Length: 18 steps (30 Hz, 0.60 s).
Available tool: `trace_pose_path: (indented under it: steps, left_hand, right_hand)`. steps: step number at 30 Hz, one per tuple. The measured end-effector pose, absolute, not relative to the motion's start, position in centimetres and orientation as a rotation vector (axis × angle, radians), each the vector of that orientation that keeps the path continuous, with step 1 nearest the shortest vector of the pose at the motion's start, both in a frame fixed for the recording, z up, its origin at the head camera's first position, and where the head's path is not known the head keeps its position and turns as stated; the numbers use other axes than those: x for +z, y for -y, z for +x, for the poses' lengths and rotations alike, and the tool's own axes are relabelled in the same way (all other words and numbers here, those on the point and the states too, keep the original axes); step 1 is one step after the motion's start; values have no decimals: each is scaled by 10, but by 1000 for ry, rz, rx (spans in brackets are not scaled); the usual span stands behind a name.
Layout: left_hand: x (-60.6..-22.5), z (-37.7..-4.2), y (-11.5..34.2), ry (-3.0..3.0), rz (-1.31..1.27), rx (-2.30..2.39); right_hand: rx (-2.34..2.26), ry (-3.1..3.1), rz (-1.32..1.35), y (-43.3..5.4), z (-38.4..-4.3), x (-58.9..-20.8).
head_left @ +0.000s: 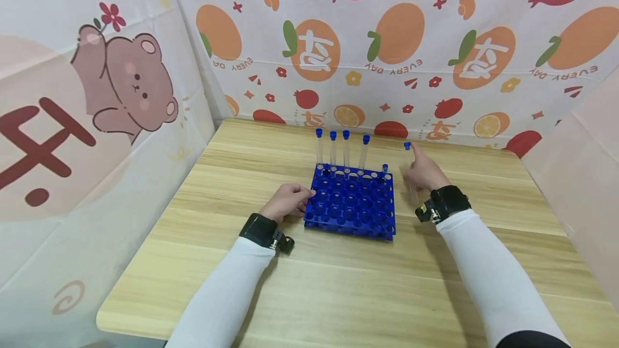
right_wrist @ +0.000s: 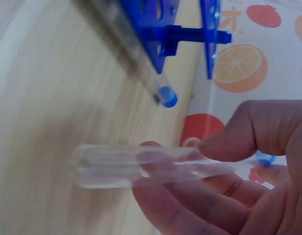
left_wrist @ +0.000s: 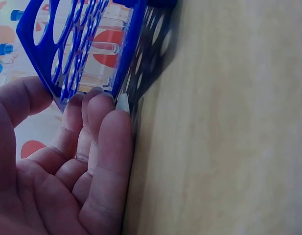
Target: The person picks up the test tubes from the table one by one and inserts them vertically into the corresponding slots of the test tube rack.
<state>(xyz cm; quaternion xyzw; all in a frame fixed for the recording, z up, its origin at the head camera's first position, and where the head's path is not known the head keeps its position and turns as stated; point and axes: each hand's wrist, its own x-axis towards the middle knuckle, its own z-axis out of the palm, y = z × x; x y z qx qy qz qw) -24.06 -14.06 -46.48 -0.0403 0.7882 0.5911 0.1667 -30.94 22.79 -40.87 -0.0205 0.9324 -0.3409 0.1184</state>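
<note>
A blue test tube rack [head_left: 350, 203] stands on the wooden table, and several clear test tubes [head_left: 346, 152] with blue caps rise from its back row. My left hand [head_left: 288, 201] holds the rack's left side, thumb at the upper plate and fingertips at the lower part. To the right of the rack, my right hand [head_left: 425, 171] grips a clear blue-capped test tube [right_wrist: 111, 169] between thumb and fingers. That tube is blurred, and its outline looks doubled. Another blue-capped tube [right_wrist: 168, 97] shows at the rack's back right corner; I cannot tell whether it sits in a hole.
The light wooden table [head_left: 208, 283] ends at a fruit-printed cloth [head_left: 358, 42] behind the rack. A bear-printed cloth [head_left: 135, 85] hangs on the left, and a plain pale cloth [head_left: 595, 176] on the right.
</note>
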Motion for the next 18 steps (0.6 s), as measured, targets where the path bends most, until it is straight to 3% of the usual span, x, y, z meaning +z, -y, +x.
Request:
trace_pose_path:
  steps: [18]
  left_hand:
    - [-464, -240, 141, -2269, -111, 1656]
  right_hand:
    - [-1210, -2944, -225, -216, -308, -403]
